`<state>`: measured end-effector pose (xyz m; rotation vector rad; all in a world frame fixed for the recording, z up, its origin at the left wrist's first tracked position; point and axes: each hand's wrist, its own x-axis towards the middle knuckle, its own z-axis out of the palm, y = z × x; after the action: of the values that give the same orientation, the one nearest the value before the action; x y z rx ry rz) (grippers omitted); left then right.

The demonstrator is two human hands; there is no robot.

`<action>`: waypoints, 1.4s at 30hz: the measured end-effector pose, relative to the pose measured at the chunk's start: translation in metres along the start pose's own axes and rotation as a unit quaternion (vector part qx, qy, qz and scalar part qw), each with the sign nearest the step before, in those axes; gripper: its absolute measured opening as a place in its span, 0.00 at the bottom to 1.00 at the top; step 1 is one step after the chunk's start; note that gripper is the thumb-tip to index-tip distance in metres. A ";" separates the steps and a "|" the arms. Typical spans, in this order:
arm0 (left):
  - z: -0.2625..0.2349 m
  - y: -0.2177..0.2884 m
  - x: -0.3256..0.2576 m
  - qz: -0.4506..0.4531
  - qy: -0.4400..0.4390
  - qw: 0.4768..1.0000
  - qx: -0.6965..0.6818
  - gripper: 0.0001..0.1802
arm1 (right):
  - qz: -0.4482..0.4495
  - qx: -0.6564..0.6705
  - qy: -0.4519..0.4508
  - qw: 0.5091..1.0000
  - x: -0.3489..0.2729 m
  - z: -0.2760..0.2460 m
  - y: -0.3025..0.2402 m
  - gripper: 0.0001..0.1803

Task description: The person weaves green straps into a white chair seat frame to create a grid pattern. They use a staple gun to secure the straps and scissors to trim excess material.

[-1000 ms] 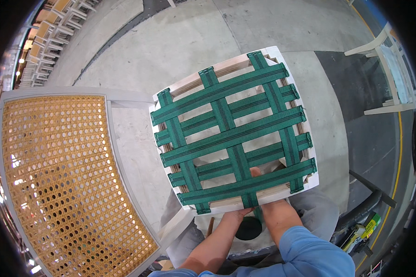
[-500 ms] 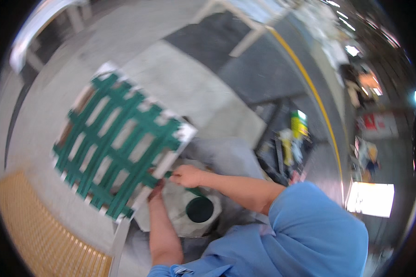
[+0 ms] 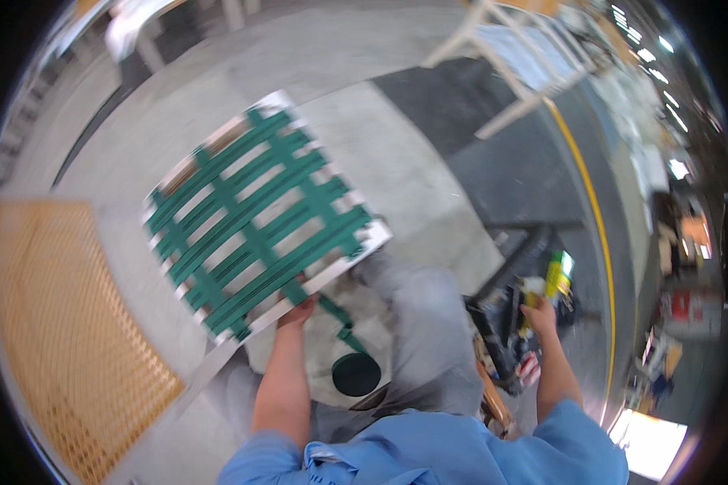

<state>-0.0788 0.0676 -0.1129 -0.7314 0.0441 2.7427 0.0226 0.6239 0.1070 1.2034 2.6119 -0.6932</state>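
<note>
- Webbing (image 3: 257,246) in green spans the seat frame (image 3: 332,275) left of centre in the frame, its straps crossing over and under each other in both directions, with open gaps between them.
- Progress, as far as can be judged: the lattice looks close to full, with straps reaching all the visible rails; one loose strap (image 3: 334,310) appears uncut, hanging from the near rail toward a dark green roll (image 3: 357,374) at lower centre.
- The left hand (image 3: 298,309) is at the near rail, just beside the loose strap's upper end; its fingers pass partly under the rail, so I cannot tell how tightly they are closed or on what.
- The right hand (image 3: 539,314) is well apart from the seat, at right of centre, among items on a black stand (image 3: 497,343), just beside a yellow-green object (image 3: 558,273); blur hides whether its fingers grip anything.
- A woven cane panel (image 3: 73,323) fills the lower left, near the seat frame.
- Grey trousers (image 3: 433,315) show between the seat and the stand.
- Another chair (image 3: 497,69), with a pale blue seat, stands at upper right, near a yellow line (image 3: 590,198) on the floor.
</note>
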 end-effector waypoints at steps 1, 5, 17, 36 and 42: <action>0.000 0.008 -0.006 0.054 0.107 0.993 0.021 0.09 | 0.021 0.062 -0.014 0.998 0.001 0.022 -0.014 0.26; 0.023 -0.006 0.003 0.007 0.218 0.976 0.022 0.10 | 0.021 0.000 0.066 0.998 -0.007 0.004 0.001 0.25; 0.009 -0.012 0.012 0.009 0.155 0.988 0.008 0.10 | -0.065 0.261 -0.201 0.942 -0.159 -0.014 -0.234 0.19; 0.024 -0.001 -0.004 0.012 0.103 0.993 0.062 0.06 | -0.207 0.029 -0.388 0.897 -0.225 0.192 -0.348 0.13; 0.016 0.004 -0.001 0.012 0.025 0.997 0.078 0.06 | -0.214 -0.025 -0.390 0.895 -0.216 0.196 -0.349 0.15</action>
<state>-0.0865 0.0653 -0.0988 -0.7611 0.2750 2.7046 -0.1052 0.1875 0.1287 0.2074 2.1497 -0.9296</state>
